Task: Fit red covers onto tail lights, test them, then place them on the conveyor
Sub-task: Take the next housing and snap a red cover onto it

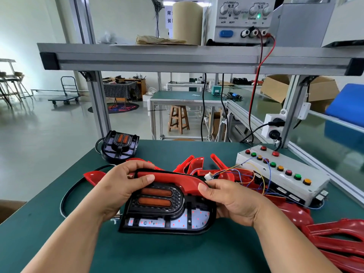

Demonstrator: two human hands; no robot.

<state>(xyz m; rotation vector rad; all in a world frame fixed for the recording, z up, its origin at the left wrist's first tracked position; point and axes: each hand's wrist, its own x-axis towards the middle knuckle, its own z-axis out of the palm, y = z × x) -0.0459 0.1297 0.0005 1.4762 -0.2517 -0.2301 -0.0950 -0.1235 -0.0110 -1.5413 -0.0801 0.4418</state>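
A black tail light (167, 211) with two orange lenses is held tilted above the green mat at centre. A red cover (173, 179) lies along its top edge. My left hand (120, 186) grips the left end, thumb pressing on the cover. My right hand (226, 198) grips the right end, thumb on the cover's right tip. Small red dots glow along the light's lower white panel. A second black tail light (119, 145) rests at the mat's far left edge.
Loose red covers (194, 162) lie behind the held light, and several more (334, 239) are piled at the right. A white test box (283, 174) with coloured buttons and thin wires stands at the right. A power supply (244, 18) sits on the shelf above. The conveyor (319, 134) runs along the right.
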